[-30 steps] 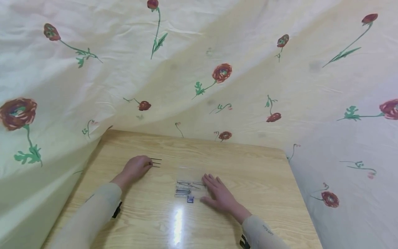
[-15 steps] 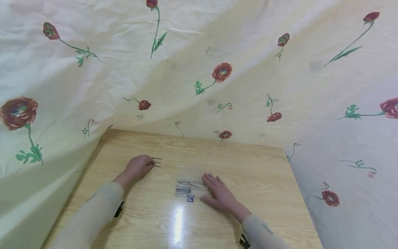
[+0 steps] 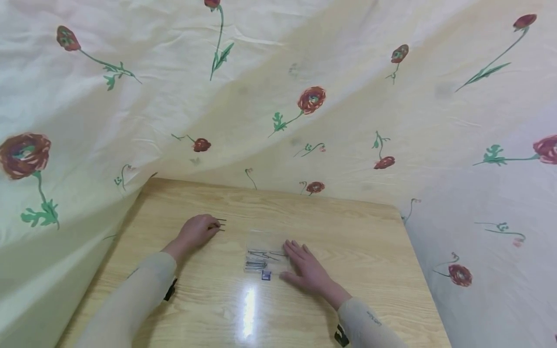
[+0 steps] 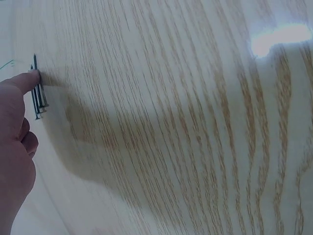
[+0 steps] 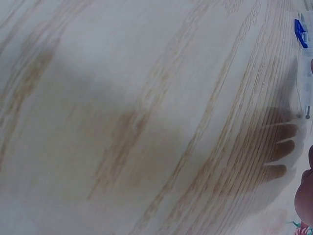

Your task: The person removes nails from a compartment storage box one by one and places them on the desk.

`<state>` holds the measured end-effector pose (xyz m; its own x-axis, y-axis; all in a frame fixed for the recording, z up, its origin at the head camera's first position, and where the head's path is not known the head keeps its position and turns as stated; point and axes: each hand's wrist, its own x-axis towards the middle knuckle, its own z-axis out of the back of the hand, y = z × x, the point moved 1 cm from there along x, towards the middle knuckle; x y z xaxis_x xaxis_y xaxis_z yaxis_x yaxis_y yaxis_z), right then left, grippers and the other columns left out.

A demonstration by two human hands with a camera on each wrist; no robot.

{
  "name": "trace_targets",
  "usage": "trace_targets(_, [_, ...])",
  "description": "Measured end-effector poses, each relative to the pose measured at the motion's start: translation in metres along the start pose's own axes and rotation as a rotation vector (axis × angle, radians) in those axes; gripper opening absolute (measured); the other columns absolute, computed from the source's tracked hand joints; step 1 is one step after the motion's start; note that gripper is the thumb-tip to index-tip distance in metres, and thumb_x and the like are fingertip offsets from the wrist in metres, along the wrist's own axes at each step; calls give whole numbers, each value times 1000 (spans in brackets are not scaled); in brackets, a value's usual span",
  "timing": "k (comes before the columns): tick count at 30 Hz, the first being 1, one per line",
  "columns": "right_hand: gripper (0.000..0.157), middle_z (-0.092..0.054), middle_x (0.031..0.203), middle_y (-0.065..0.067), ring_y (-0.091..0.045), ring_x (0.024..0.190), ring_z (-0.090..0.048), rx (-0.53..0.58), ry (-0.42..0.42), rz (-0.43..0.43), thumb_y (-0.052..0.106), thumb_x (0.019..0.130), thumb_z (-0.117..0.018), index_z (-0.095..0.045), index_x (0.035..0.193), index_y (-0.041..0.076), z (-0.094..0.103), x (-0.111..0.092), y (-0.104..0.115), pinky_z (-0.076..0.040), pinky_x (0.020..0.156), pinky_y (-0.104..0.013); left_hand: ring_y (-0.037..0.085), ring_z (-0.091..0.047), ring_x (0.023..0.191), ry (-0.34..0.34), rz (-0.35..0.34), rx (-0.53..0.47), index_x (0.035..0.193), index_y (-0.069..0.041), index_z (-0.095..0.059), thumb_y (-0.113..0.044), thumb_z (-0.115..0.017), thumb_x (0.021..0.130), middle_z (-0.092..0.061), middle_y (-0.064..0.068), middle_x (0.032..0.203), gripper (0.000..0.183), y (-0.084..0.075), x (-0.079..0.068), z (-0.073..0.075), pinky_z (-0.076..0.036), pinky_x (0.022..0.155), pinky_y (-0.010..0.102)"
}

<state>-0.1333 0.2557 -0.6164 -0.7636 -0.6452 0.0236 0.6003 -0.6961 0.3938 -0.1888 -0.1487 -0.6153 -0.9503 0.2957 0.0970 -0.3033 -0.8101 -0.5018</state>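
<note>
Three dark nails (image 3: 222, 224) lie side by side on the wooden table (image 3: 348, 232), toward its far left. My left hand (image 3: 196, 233) is over their left ends. In the left wrist view its index finger (image 4: 27, 81) stretches out and touches the nails (image 4: 37, 100), while the other fingers are bent. A clear plastic box (image 3: 265, 240) with more nails (image 3: 256, 265) in its sections sits at mid-table, a blue latch (image 3: 266, 275) on its near side. My right hand (image 3: 311, 270) lies spread with fingertips at the box's right edge.
A flower-printed cloth (image 3: 261, 96) hangs behind the table and along both sides. Glare (image 3: 249, 311) shines on the tabletop in front of the box. The latch (image 5: 301, 34) also shows at the right wrist view's edge.
My left hand has slid a little to the right along the nails, so less of them shows. The right hand and the box have stayed put.
</note>
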Motion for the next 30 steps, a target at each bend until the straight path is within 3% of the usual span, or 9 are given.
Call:
trace_targets(14, [88,-26,175,-10,-30,162,-24,17,38,-33,55,101,-68,-32,168,9,4,1,2,-14,132,-52,34,-74,107,15,-7,-35,109,-9,-82,-18,-76,100,-79,10,112,14,-5,4,5,-59,97,54])
trace_targets(21, [88,-28,174,-12,-32,161,-25,11,34,-27,53,101,-69,-32,167,7,5,1,0,-15,131,-54,31,-74,106,44,-79,-98,114,-9,-81,-19,-77,99,-80,9,115,18,-36,13,13,-59,95,53])
trace_targets(30, [87,-28,174,-13,-32,161,-25,14,37,-34,53,101,-69,-33,167,8,6,-1,2,-16,131,-55,26,-74,107,99,-219,-132,117,-12,-80,-24,-80,98,-79,5,116,22,-76,17,-9,-60,95,46])
